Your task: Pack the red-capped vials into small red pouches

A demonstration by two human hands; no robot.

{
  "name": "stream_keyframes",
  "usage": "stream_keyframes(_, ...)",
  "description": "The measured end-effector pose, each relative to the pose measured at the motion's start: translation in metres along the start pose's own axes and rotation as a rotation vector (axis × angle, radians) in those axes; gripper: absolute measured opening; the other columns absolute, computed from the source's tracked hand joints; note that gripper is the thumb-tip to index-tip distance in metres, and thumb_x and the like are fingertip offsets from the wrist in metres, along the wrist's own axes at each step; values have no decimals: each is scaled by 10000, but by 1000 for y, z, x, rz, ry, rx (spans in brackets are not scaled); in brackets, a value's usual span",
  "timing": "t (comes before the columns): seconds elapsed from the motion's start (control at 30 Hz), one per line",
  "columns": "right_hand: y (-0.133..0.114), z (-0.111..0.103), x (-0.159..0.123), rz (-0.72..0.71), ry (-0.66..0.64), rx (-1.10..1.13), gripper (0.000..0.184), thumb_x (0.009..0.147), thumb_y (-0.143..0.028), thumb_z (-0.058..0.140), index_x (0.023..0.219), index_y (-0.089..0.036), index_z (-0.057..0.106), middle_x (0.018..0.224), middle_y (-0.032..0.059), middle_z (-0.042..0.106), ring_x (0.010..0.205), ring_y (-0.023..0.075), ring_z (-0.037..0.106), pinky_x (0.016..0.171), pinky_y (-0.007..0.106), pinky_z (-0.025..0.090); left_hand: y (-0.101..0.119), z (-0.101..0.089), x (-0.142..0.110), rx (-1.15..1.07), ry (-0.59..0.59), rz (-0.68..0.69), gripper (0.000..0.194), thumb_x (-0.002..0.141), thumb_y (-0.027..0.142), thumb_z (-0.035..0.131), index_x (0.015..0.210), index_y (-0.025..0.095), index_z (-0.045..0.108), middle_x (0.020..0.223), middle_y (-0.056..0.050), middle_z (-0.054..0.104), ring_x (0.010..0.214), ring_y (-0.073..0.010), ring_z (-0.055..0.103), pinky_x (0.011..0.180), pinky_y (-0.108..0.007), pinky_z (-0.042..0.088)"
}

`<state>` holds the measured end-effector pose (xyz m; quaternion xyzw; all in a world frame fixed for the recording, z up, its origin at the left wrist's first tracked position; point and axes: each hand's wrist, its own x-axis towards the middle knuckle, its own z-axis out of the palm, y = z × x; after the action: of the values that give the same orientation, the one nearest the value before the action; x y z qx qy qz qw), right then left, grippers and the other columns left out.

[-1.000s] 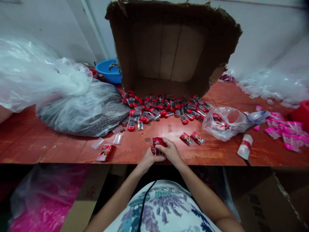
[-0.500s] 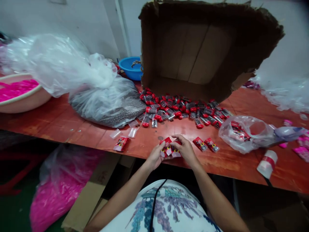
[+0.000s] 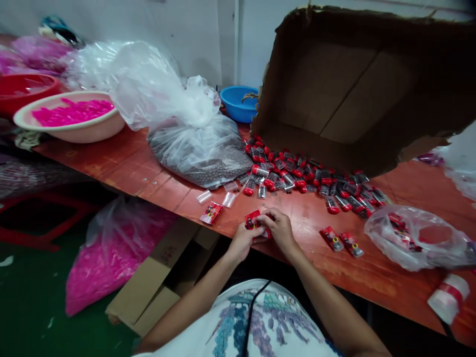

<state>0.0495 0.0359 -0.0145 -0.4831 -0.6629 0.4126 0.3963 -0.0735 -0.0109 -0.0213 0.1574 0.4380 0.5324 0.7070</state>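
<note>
Close to the table's front edge, my left hand (image 3: 242,242) grips small red printed packets (image 3: 252,219). My right hand (image 3: 279,229) has its fingers closed on the same packets from the right side, and its fingers hide part of them. To the left lies another red packet (image 3: 211,212), beside small clear plastic sleeves (image 3: 229,199). Two more packets with dark contents (image 3: 341,241) rest to the right of my hands. Beyond my hands is a heap of small red-capped containers with dark contents (image 3: 297,173).
A torn cardboard box (image 3: 334,94) opens behind the heap. Left of it sit a clear bag of dark beads (image 3: 201,153), a blue basin (image 3: 238,106) and a pale basin of pink pieces (image 3: 67,131). At right are a plastic bag with packets (image 3: 383,248) and a white roll (image 3: 448,297).
The view has turned left, so the table's things appear further right. My right fingers have closed in over the packets, and fewer of them show between my hands.
</note>
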Motion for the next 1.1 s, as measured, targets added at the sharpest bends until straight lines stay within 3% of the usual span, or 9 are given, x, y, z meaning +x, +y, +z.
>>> stream_keyframes(0.13,-2,15,24,-55,-82,1,204,871,-333,529,929,-209,679,833,22,675,775,169,622,727,265,467,11,-20,-8,17,72,46,336,575,244,817,849,109,679,694,-45,674,634,-170,640,628,-362,572)
stream_keyframes(0.23,-2,31,55,-180,-68,-156,218,897,-290,495,974,-210,682,888,39,665,840,174,613,774,273,456,21,-36,-18,9,135,146,293,590,241,797,828,117,678,710,-45,682,649,-180,648,635,-360,573)
stream_keyframes(0.33,-1,52,87,-284,-149,-354,207,893,-225,504,981,-216,691,966,48,646,916,170,591,821,267,438,31,-51,-24,-1,214,279,290,583,235,796,825,134,675,711,-24,679,638,-169,641,630,-348,572)
stream_keyframes(0.43,-1,70,108,-291,-237,-579,204,892,-222,522,1004,-231,692,992,48,632,938,173,570,808,257,423,39,-65,-24,36,285,372,290,601,272,793,832,138,680,708,-14,673,637,-162,630,637,-344,570)
stream_keyframes(0.57,-3,79,115,-268,-290,-784,208,902,-268,521,1030,-253,683,1005,51,636,954,202,545,787,276,404,50,-78,-20,178,373,494,258,645,323,763,826,152,693,722,-5,665,644,-149,609,646,-297,548)
stream_keyframes(0.73,-2,77,115,-171,-296,-747,193,892,-256,531,1020,-228,673,1076,80,640,1019,225,523,844,303,383,59,-83,-17,460,388,619,194,725,339,697,867,208,690,825,-17,674,758,-165,617,708,-253,514)
stream_keyframes(0.9,-4,78,118,-105,-269,-659,199,893,-244,518,1014,-217,674,1077,73,661,1011,216,558,854,304,392,59,-82,-9,689,313,674,167,804,314,604,923,224,679,957,-58,680,890,-214,622,814,-312,483)
stream_keyframes(1.1,-7,83,121,-4,-299,-453,154,835,-227,580,885,-223,725,847,34,720,793,196,631,713,280,428,56,-69,9,1120,223,709,157,825,148,497,867,199,639,951,-83,660,913,-238,610,851,-366,439)
